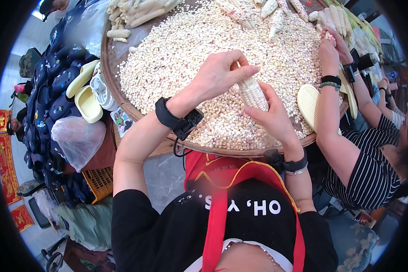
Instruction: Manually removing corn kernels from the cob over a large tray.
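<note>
A pale ear of corn (253, 94) is held tilted above a broad heap of loose kernels (181, 68). My right hand (273, 114) grips its lower part, thumb on the near side and fingers round the far side. Bent over the upper end is my left hand (223, 76), its fingers curled and its thumb lying across the tip. What its fingertips touch is partly hidden behind the thumb. The kernels, mostly cream with some reddish ones, lie in a large round shallow tray (109, 68) with a brown rim.
Bare cobs (145, 13) pile at the tray's far left, and unshelled ears (276, 20) lie at the far side. On the right, a co-worker's hands (333, 43) hold corn. Pale slippers (307, 106) rest by the right rim; more yellow slippers (89, 104) lie left.
</note>
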Tool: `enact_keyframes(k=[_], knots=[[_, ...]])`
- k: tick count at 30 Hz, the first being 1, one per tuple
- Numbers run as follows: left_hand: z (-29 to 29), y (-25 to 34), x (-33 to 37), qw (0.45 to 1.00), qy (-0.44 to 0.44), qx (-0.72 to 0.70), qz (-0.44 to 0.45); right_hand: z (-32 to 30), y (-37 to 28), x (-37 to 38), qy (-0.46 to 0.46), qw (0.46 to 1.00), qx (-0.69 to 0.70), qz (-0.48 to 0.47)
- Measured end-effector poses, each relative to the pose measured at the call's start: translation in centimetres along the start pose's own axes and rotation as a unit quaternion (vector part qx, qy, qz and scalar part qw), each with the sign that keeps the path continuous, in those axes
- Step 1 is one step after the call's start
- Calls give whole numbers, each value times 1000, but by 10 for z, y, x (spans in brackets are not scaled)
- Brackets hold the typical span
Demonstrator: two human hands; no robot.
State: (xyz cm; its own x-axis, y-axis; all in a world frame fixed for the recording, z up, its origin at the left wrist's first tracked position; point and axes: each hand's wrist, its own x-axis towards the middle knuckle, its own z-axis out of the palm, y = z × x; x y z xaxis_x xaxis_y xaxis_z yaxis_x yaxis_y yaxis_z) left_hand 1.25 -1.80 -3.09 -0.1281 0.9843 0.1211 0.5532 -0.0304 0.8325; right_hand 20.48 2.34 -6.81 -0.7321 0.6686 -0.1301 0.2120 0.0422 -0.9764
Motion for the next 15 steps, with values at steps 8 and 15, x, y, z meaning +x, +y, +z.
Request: enact_keyframes(k=[8,15], knots=[[-8,-14,-8,972,16,-230,-41,5,-6,-7,-52,941,323,89],[-1,-16,-17,992,-56,-116,-14,1,8,-6,-92,907,411,33]])
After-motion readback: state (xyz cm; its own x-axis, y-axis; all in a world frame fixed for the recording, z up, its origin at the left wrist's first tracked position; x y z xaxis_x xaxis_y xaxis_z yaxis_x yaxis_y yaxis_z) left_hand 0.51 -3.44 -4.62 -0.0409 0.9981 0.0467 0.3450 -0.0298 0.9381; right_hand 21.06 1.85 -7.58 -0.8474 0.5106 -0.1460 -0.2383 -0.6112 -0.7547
